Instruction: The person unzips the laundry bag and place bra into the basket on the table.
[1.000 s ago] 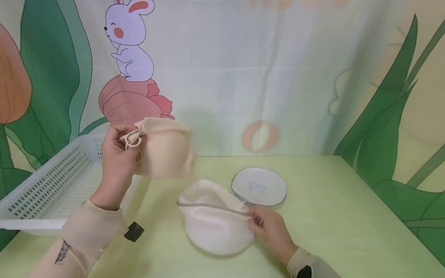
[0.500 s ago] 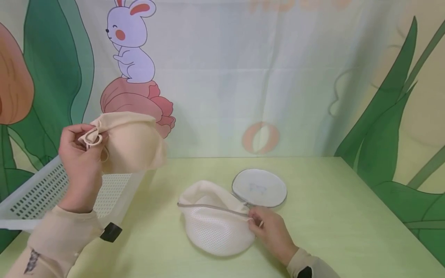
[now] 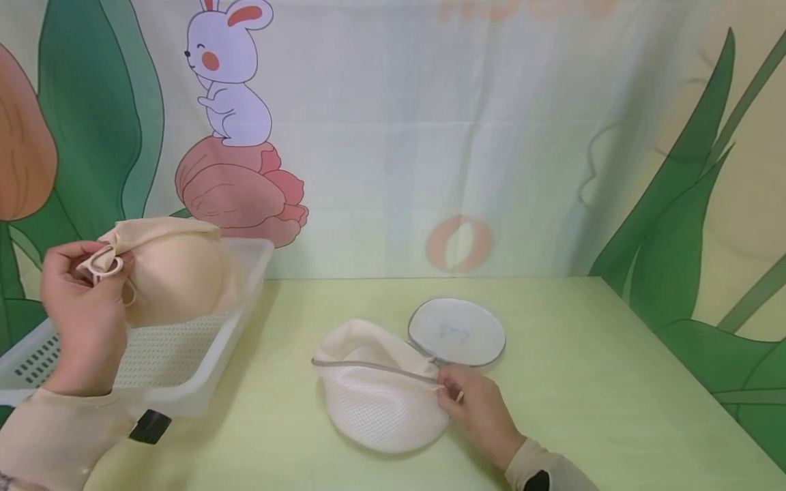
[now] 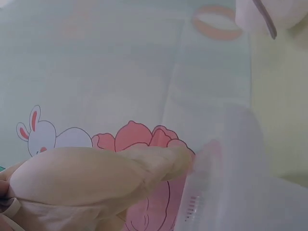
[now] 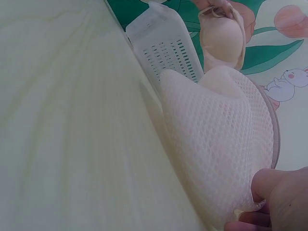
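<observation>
My left hand (image 3: 86, 307) pinches a beige bra (image 3: 178, 276) by its gathered strap end, where a ring and thin loops show. Its smooth moulded cup hangs to the right of the fingers, over the white basket (image 3: 211, 361). At the table's middle sits a white mesh laundry bag (image 3: 383, 409), unzipped along its grey zip, with a padded inside showing. The right hand (image 3: 479, 409) pinches the bag's right edge by the zip. In the right wrist view, thumb and fingers close on that edge of the mesh bag (image 5: 211, 139). Behind the bag lies its round white lid (image 3: 457, 331) with grey trim.
The perforated plastic basket stands at the table's left, its near rim low in the head view. A printed cloth (image 3: 381, 136) with a rabbit and plants hangs behind the pale green table (image 3: 614, 395).
My left hand has carried the bra leftward, from near the bag to over the basket, and lowered it slightly at the end. The right hand and the laundry bag have stayed put.
</observation>
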{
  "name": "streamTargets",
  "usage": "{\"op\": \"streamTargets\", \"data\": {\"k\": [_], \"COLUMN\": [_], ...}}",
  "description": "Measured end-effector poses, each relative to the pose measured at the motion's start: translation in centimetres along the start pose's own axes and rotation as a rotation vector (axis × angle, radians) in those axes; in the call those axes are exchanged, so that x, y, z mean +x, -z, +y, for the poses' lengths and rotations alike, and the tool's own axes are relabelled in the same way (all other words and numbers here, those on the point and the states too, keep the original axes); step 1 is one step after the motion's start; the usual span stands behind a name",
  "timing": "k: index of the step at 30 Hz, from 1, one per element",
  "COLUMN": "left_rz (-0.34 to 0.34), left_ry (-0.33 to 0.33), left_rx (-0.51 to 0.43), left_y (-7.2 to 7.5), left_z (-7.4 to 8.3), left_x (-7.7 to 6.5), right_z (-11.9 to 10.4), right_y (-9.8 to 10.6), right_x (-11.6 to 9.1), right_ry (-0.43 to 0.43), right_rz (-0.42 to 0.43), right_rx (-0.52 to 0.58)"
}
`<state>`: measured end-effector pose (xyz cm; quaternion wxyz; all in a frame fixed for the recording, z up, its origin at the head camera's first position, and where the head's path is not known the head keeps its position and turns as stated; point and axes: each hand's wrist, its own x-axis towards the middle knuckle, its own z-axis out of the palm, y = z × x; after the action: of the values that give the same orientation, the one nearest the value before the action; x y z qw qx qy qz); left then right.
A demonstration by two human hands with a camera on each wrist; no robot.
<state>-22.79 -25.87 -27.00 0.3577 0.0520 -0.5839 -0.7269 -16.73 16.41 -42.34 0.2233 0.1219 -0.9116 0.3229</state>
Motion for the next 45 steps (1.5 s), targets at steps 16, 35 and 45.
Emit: {"op": "streamTargets", "data": {"k": [16, 35, 45], "left_rz": [-0.092, -0.501, -0.573], "left_ry": [0.216, 0.142, -0.032], "left_rx": [0.124, 0.599, 0.949], "left_y": [3.4, 5.0, 4.9], "left_z": [-3.0, -6.5, -6.6], "left_x": [0.7, 1.7, 2.3], "right_z": [0.1, 0.1, 0.0], "right_y": [0.1, -0.1, 0.0], "right_x": [0.0, 0.1, 0.1], "right_ry": [0.007, 0.014, 0.015], "right_rz": [0.015, 0.015, 0.011], "right_rx": [0.005, -0.006, 0.002]}}
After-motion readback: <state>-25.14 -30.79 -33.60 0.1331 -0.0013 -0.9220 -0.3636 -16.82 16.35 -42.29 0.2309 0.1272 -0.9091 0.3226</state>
